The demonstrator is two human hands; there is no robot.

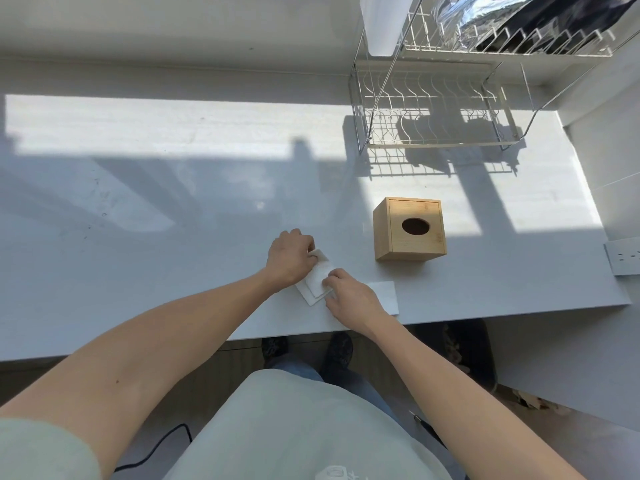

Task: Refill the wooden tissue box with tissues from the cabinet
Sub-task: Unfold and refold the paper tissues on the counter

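We look down from head height at a white tabletop [173,244] striped with sunlight and shadow. Both of our bare hands work on a small stack of folded white tissues [317,280] lying near the front edge. The left hand [292,258] presses its grip closed on the far corner of the stack, fingers curled over the paper. The right hand [349,296] pinches the near right edge, its grip clamped on the top layers. Just right of that hand, partly hidden under it, 1 more flat white sheet [386,294] lies on the tabletop. The wooden tissue box [408,228] stands upright beyond and to the right of the hands, apart from them, its oval opening dark and facing up. Farther back on the right stands a wire dish rack [433,109] with 2 tiers, the upper one holding something dark and shiny. A wall socket [623,254] sits at the right edge. Nothing lies between the tissues and the box.
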